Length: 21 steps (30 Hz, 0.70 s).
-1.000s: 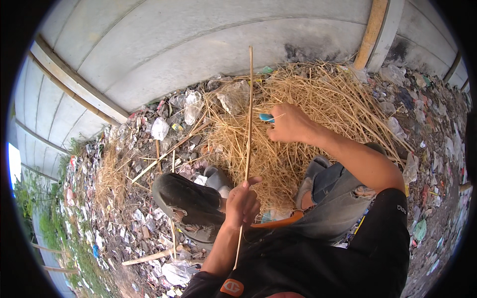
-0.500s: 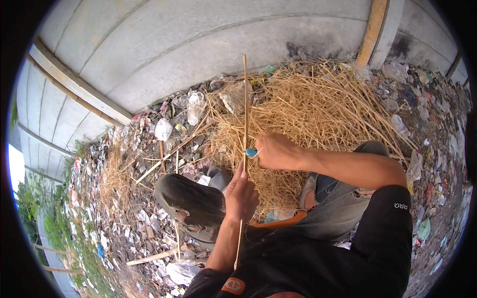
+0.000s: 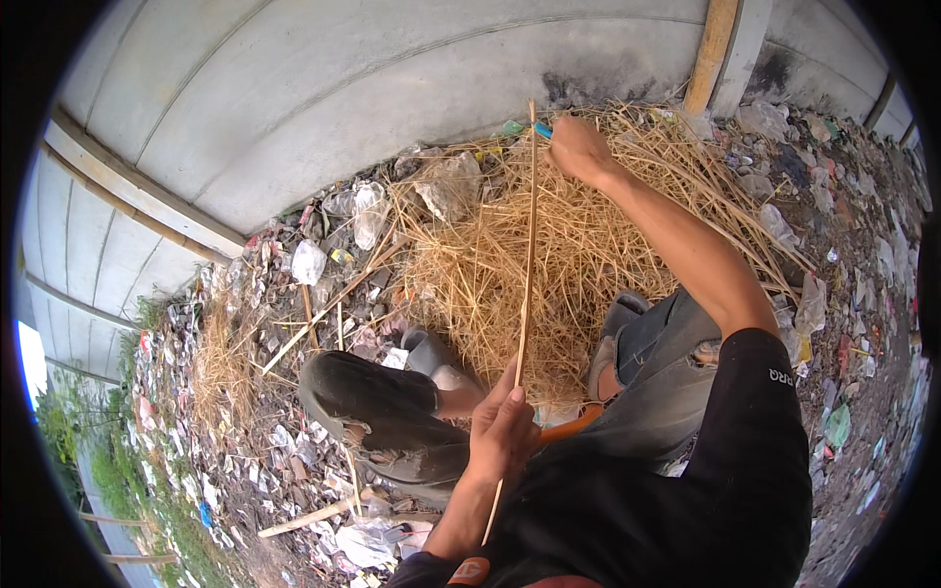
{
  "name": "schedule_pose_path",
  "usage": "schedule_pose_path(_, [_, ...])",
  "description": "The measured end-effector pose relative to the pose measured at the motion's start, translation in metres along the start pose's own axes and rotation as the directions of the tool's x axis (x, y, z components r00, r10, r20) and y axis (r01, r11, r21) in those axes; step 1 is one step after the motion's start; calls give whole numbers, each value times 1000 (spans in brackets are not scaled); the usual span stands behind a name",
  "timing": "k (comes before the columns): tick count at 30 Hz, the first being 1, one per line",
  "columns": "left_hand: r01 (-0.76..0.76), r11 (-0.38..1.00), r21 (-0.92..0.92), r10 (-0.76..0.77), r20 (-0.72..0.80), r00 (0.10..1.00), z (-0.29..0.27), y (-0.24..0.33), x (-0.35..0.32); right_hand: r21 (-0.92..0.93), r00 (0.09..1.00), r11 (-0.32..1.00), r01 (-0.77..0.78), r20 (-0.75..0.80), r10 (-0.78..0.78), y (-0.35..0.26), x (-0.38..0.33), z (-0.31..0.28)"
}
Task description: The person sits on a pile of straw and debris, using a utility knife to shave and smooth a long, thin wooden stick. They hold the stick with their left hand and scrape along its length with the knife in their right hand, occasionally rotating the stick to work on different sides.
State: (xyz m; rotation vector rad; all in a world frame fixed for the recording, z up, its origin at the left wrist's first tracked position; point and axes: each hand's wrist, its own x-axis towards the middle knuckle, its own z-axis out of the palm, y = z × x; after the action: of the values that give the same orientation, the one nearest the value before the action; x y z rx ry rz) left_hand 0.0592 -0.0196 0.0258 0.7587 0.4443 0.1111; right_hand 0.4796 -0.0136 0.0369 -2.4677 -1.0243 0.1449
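Note:
A long, thin bamboo strip (image 3: 530, 245) stands nearly upright in front of me, leaning slightly right at its top. My left hand (image 3: 503, 431) is closed around its lower part, thumb lying along it. Close to the strip's far end, my right hand (image 3: 578, 150) grips a small blue-handled tool (image 3: 543, 129). That tool meets the strip's right side; its working edge is too small to make out. Below the strip, a broad heap of straw-coloured shavings (image 3: 578, 265) spreads between and beyond my feet.
A grey concrete wall (image 3: 392, 93) with a bamboo post (image 3: 711, 54) closes off the far side. Litter and plastic bags (image 3: 308, 263) cover the ground. My bent knees (image 3: 368, 387) flank the work, and loose bamboo pieces (image 3: 312, 515) lie at left.
My right hand and the blue tool have slid from the strip's middle up toward its far end. My left hand has shifted lower and right, and the strip has tilted right.

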Motion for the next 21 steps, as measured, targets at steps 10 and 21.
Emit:
schedule_pose_path(10, [-199, 975, -101, 191, -84, 978, -19, 44, 12, 38, 965, 987, 155, 210, -159, -92, -78, 5])
schedule_pose_path(21, [-216, 976, 12, 214, -205, 955, -13, 46, 20, 109, 889, 926, 361, 260, -377, -118, -127, 32])
